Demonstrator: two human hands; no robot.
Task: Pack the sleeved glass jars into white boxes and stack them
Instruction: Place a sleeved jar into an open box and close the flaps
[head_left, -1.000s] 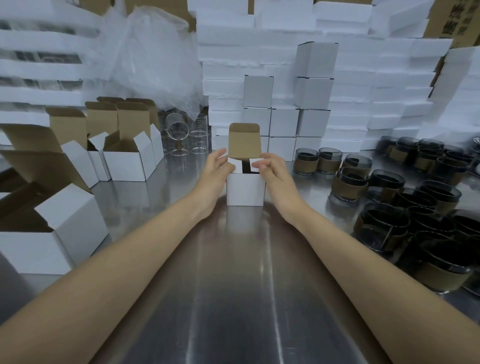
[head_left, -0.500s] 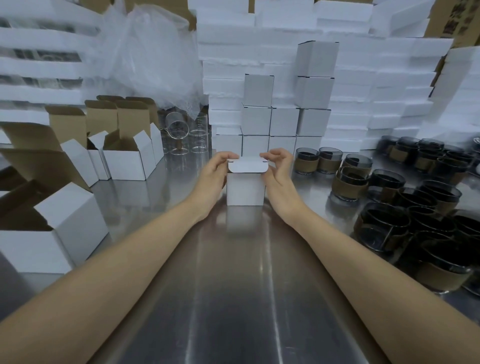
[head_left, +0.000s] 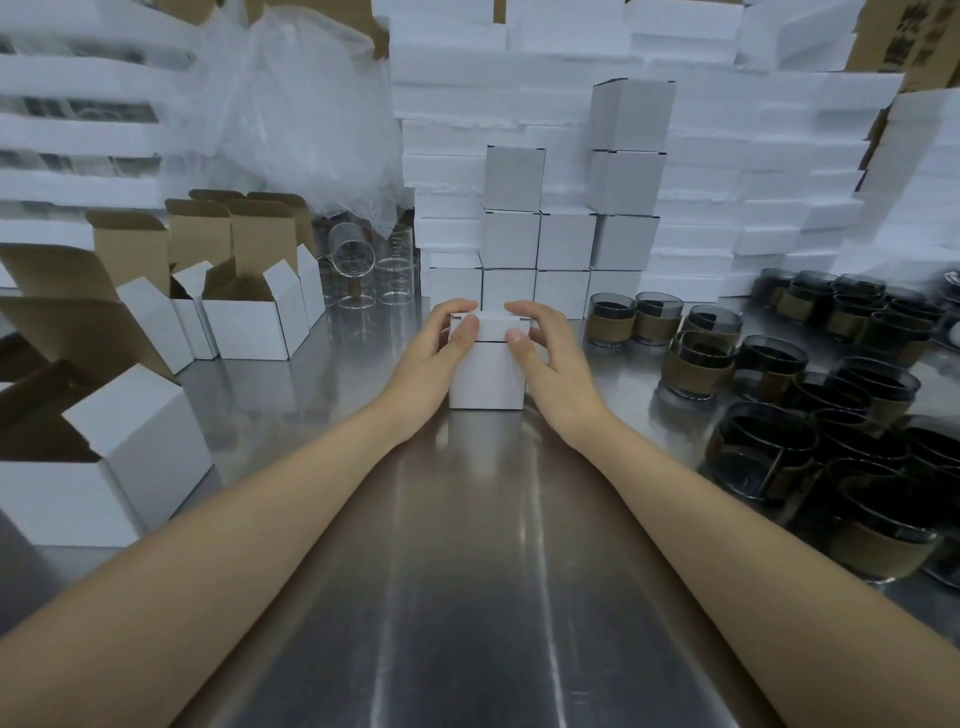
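Observation:
A small white box (head_left: 487, 375) stands upright on the steel table (head_left: 467, 571), its lid folded down flat. My left hand (head_left: 435, 358) grips its left side, thumb on the front top edge and fingers curled over the lid. My right hand (head_left: 545, 353) holds the right side the same way. Behind it rises a stack of closed white boxes (head_left: 566, 239). Several dark glass jars with brown sleeves (head_left: 779, 395) crowd the right of the table. What is inside the held box is hidden.
Open white boxes with brown flaps (head_left: 249, 312) stand at the left, a larger open one (head_left: 104, 467) nearer me. Clear glass jars (head_left: 374, 275) sit behind them under a plastic sheet (head_left: 301, 114). White foam trays (head_left: 753, 156) wall the back.
The brown lid flap that stood upright has been folded down and tucked, so the box top is closed. Both hands moved from the flaps to the top corners.

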